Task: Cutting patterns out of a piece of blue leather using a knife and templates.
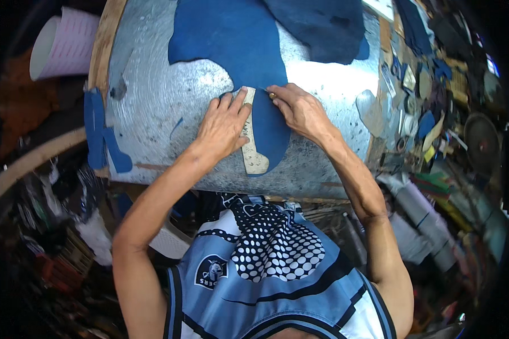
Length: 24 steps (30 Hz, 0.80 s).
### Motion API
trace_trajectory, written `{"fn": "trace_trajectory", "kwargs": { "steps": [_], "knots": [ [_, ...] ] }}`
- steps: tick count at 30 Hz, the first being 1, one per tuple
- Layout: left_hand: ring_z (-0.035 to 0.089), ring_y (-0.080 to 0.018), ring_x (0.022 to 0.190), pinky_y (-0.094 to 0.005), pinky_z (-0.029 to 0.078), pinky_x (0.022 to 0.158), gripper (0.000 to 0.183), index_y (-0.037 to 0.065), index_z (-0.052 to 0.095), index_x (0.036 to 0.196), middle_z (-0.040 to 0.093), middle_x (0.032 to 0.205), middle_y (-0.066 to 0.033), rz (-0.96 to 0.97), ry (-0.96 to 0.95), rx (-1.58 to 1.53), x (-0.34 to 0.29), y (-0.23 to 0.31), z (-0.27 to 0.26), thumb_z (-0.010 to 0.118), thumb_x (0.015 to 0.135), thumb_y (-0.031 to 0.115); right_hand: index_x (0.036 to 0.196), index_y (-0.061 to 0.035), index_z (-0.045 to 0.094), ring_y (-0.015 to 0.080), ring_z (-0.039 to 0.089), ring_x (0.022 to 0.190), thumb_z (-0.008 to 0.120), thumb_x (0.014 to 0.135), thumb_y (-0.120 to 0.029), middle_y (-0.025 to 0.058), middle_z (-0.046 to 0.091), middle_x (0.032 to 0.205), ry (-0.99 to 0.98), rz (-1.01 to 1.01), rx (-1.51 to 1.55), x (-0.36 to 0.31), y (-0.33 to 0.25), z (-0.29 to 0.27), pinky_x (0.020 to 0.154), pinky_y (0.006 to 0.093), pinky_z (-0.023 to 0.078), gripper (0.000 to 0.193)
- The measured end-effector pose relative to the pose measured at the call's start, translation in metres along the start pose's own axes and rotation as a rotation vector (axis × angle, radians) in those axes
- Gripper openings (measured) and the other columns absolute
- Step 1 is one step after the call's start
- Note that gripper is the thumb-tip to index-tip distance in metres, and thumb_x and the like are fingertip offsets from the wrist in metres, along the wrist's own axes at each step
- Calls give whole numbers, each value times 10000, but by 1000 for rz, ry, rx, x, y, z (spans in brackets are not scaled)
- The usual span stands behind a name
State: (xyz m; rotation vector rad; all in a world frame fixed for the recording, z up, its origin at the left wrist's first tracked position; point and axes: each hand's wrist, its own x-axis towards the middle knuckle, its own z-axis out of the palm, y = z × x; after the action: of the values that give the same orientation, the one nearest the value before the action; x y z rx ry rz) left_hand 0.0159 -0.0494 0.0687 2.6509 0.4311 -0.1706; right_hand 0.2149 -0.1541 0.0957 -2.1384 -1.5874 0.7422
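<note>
Hands apart. Left hand (pixel 223 123) laid over a pale pattern (pixel 251 151), fingers spread; right hand (pixel 304 111) pinched on a small tool (pixel 272 95), just right of the pattern's far end. Pattern lies on a blue sheet (pixel 232 37), long axis running away from the body, left hand nearer. Sheet on the desk (pixel 147 107), far end cut off by the upper edge, partly under a dark sheet (pixel 328 28). Tool mostly finger-hidden; tip unclear.

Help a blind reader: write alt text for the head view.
Left hand presses a pale strip onto a blue sheet on a metal tabletop while the right hand grips a small tool near the strip's far end.
</note>
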Motion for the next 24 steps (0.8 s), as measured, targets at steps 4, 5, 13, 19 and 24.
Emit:
{"fn": "trace_trajectory", "kwargs": {
  "steps": [4, 5, 13, 19, 24],
  "knots": [
    [452, -375, 1277, -449, 380, 1024, 900, -21, 506, 1339, 402, 1493, -230, 39, 26, -11, -1, -1, 2, 892, 610, 340, 1215, 26, 626, 376, 672, 969, 621, 933, -113, 217, 667, 1118, 332, 182, 235, -24, -26, 32, 827, 412, 547, 315],
    [452, -375, 1277, -449, 380, 1024, 900, -21, 506, 1339, 402, 1493, -230, 73, 21, -8, -1, -2, 2, 892, 610, 340, 1204, 61, 622, 375, 670, 969, 639, 921, -118, 237, 663, 1103, 354, 294, 325, -27, -36, 43, 833, 407, 545, 336],
    [476, -395, 1226, -468, 399, 984, 895, -37, 508, 1327, 422, 1456, -268, 115, 58, -4, 3, -9, 8, 881, 604, 337, 1192, 46, 647, 402, 667, 932, 607, 924, -110, 244, 657, 1047, 574, 448, 264, -20, -68, 92, 806, 432, 541, 312],
    [493, -382, 1195, -460, 406, 958, 889, -48, 517, 1315, 441, 1440, -267, 140, 113, -8, 1, -15, 13, 875, 604, 348, 1189, 34, 655, 374, 676, 917, 623, 917, -107, 218, 674, 1038, 599, 432, 155, -15, -70, 100, 804, 416, 541, 308],
    [496, -384, 1189, -460, 406, 953, 883, -48, 526, 1307, 449, 1433, -265, 148, 114, 2, 1, -15, 13, 873, 603, 356, 1184, 33, 657, 409, 670, 907, 575, 928, -140, 236, 661, 1043, 549, 476, 80, -13, -78, 96, 783, 457, 545, 319]
  ]
}}
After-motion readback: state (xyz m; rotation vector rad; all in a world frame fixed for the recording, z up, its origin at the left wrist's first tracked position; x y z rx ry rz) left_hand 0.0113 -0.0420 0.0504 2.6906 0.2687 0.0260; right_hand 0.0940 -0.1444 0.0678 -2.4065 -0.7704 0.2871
